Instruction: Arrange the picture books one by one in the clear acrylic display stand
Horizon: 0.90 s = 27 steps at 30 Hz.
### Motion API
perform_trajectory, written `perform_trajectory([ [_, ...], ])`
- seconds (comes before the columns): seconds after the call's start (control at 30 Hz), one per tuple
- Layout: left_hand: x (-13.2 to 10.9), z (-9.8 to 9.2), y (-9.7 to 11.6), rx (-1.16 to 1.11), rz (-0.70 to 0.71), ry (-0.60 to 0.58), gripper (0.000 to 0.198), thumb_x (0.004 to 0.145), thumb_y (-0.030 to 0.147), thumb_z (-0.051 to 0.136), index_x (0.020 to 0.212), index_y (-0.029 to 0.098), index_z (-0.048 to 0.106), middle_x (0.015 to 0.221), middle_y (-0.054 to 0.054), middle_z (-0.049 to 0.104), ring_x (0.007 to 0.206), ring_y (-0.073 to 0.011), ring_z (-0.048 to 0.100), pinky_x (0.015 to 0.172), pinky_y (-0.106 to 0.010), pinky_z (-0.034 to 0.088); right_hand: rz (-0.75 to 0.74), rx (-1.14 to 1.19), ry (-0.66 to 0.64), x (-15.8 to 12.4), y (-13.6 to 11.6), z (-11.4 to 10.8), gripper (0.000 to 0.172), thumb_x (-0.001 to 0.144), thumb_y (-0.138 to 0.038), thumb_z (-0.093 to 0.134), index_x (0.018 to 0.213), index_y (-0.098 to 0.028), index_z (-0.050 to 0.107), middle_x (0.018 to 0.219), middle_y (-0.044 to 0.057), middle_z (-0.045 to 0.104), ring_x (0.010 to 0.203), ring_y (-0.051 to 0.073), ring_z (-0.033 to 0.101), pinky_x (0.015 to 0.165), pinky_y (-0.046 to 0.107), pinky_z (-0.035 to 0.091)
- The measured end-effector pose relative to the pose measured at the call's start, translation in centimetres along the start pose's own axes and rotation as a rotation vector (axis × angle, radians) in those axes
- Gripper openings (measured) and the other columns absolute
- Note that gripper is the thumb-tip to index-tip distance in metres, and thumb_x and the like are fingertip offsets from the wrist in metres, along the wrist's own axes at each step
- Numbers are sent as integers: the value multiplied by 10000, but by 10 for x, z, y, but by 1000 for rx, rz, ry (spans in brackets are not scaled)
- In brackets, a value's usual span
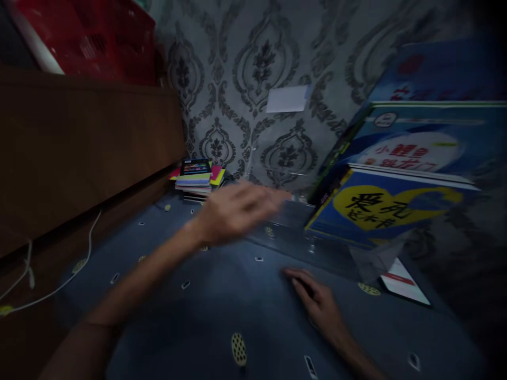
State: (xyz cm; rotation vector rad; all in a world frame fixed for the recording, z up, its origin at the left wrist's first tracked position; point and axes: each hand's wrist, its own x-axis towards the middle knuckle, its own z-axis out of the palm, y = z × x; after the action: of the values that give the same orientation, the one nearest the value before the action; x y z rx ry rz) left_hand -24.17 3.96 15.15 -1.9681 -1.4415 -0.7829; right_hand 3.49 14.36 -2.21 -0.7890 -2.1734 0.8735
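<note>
My left hand (240, 211), smeared by motion, reaches over the left part of a clear plastic book rack (291, 248); whether it holds anything cannot be made out. My right hand (317, 301) rests on the dark blue patterned cloth (222, 295) in front of the rack, with thumb and forefinger apart and nothing seen in it. Several picture books lean in the rack's right side, the front one a blue book with a yellow heart shape (370, 208). Behind it stands a blue-green book (412, 142) with red characters.
A small pile of books (196, 177) lies at the back left by the patterned wall (261, 58). A brown wooden cabinet (87, 137) bears a red basket (111, 42). A white cord (89, 248) trails at left. A lit phone-like screen (404, 285) lies right of the rack.
</note>
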Motion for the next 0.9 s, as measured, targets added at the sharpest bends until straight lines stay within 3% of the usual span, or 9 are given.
perform_trajectory([
  [0.07,14,8,-51,144,-314,-164,321,1007,242,364,1255,212,566,1229,-87,628,1189,-227,556,1038,-398,449,9,46,-10,0,-4,-1,333,893,-439,494,968,-245,754,1019,98,762,980,289,710,885,455,574],
  [0.1,18,14,-77,252,-560,-293,358,1004,228,331,1299,197,531,1300,-112,590,1246,-238,514,1069,-405,417,14,68,-13,0,-6,-2,324,890,-430,499,962,-244,754,1004,99,761,972,285,709,880,450,574],
  [0.13,20,19,-101,287,-654,-347,377,992,215,325,1302,146,529,1325,-165,569,1257,-280,505,1066,-456,410,17,87,-9,1,-8,-2,315,887,-420,504,957,-244,755,989,100,758,962,282,708,873,445,574],
  [0.23,15,34,-159,317,-760,-463,412,968,268,363,1297,90,538,1407,-243,501,1300,-382,460,1020,-584,404,9,124,9,1,-10,-2,295,883,-397,509,931,-243,756,965,104,752,947,279,706,866,437,573],
  [0.33,7,48,-190,325,-804,-538,454,980,321,328,1343,126,517,1481,-219,451,1396,-386,363,1047,-645,336,-15,146,7,0,-12,-1,300,902,-374,486,917,-236,752,963,111,747,944,270,705,860,419,571],
  [0.47,3,63,-208,317,-822,-624,532,980,444,309,1353,134,527,1465,-210,489,1355,-396,432,1032,-633,361,-23,138,24,-1,-12,-1,296,919,-357,474,941,-237,745,963,103,739,934,257,703,837,392,569],
  [0.6,-3,65,-212,338,-793,-690,584,986,504,263,1351,130,525,1480,-212,475,1342,-401,448,1040,-662,335,-31,139,20,-3,-11,0,285,923,-314,465,962,-235,737,986,102,729,941,249,695,845,388,558],
  [0.77,-20,52,-201,393,-673,-729,523,978,511,343,1324,161,522,1437,-196,527,1286,-377,503,1043,-674,306,-16,123,24,-4,-11,1,271,917,-304,472,956,-238,732,1009,105,724,972,264,686,873,419,541],
  [0.9,-30,43,-187,453,-572,-715,405,957,394,446,1295,189,530,1385,-171,579,1249,-343,536,1070,-599,306,-44,120,-7,-3,-12,0,280,919,-284,452,960,-225,724,1008,110,720,968,258,686,849,408,544],
])
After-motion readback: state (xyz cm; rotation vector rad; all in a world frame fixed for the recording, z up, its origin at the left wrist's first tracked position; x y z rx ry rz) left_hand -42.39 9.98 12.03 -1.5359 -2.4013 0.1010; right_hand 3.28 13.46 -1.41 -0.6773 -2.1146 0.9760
